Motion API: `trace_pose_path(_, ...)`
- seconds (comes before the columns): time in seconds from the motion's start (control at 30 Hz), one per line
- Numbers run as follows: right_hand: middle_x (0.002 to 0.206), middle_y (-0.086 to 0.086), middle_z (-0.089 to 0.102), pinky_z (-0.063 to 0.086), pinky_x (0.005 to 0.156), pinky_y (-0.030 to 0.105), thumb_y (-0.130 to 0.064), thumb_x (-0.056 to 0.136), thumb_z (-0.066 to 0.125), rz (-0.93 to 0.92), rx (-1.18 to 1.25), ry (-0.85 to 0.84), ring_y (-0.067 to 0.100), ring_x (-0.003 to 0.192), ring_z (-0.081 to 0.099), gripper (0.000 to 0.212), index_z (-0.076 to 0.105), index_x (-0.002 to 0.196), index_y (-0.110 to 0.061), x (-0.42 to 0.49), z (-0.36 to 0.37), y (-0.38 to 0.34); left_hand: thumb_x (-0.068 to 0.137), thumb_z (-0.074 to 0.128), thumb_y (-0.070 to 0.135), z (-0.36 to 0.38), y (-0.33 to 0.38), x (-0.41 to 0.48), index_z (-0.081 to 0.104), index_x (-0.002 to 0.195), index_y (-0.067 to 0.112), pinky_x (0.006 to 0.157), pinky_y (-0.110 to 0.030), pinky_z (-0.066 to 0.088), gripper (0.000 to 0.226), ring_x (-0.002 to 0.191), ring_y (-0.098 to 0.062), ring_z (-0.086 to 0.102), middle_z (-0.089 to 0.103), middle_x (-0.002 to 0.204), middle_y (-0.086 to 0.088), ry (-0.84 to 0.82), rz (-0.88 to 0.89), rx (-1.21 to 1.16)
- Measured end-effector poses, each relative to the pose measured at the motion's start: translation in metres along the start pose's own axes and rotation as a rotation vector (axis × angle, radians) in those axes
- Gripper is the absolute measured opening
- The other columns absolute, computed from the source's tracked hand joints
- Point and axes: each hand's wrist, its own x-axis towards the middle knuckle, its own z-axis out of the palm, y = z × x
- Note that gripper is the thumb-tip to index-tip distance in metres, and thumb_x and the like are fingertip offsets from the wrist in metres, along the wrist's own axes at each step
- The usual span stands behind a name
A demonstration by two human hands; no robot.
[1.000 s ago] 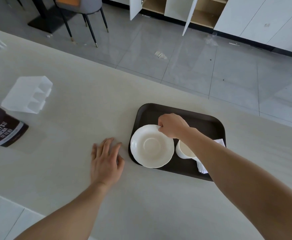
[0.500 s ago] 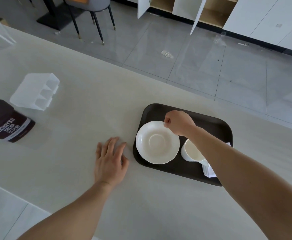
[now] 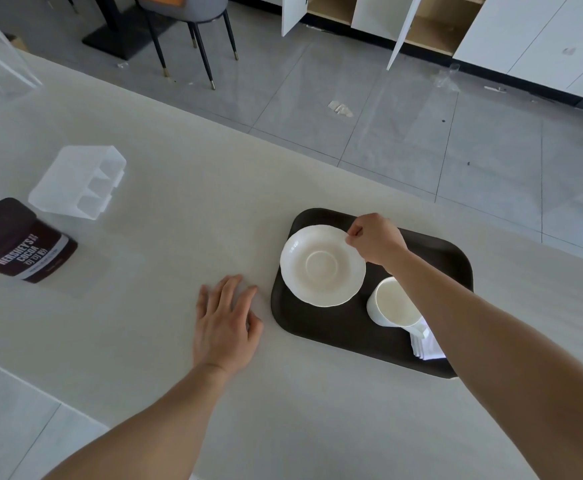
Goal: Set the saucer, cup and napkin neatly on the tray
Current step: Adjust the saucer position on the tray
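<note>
A white saucer [image 3: 321, 265] with a scalloped edge is pinched at its far right rim by the fingers of the right hand [image 3: 376, 240], which is curled closed around that edge above a dark brown tray [image 3: 331, 327] with rounded corners. The saucer is seen over the tray's left half; whether it rests fully flat or is tipped slightly off the surface cannot be told. Just beside it, toward the near right, a white cup [image 3: 392, 303] stands upright on the tray, partly crossed by the right forearm. A folded white napkin [image 3: 427, 345] lies at the tray's near right corner, touching or tucked against the cup's base and largely covered by the same forearm. The left hand [image 3: 226, 322] is laid flat, palm down and fingers spread, on the pale countertop [image 3: 165, 244] just left of the tray, with nothing held in it. Well apart to the left, a dark pouch [image 3: 19, 241] printed with "Hershey's Cocoa" lies on the counter, and a translucent plastic container [image 3: 78, 181] with several compartments is set just beyond it. Grey floor tiles, a chair [image 3: 193, 22] with dark legs and white cabinets [image 3: 532, 32] with open doors are seen beyond the counter's far edge.
</note>
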Motion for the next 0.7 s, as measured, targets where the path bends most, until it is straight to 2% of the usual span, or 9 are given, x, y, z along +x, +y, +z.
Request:
trace_pose_path(0.17,0.085,0.006,0.074,0.06,0.073,0.039,-0.015,0.091,0.062,0.022,0.027,0.007,0.027,0.074,0.069,0.011,0.073,0.087,-0.013,0.003,-0.002,0.003,0.084,0.044,0.027,0.0,0.0,0.001,0.058,0.125,0.022,0.119,-0.055,0.023,0.044,0.137,-0.029,0.043,0.051,0.142,-0.008,0.003,-0.002,-0.001)
trace_pose_path(0.7,0.078,0.015,0.075,0.062,0.075,0.044,-0.008,0.087,0.058,0.141,0.16,0.06,0.032,0.069,0.073,0.013,0.071,0.085,-0.005,0.011,-0.003,0.008,0.083,0.045,0.026,0.003,-0.001,0.001,0.057,0.126,0.023,0.12,-0.053,0.021,0.045,0.137,-0.027,0.041,0.05,0.142,-0.006,0.007,-0.002,0.008)
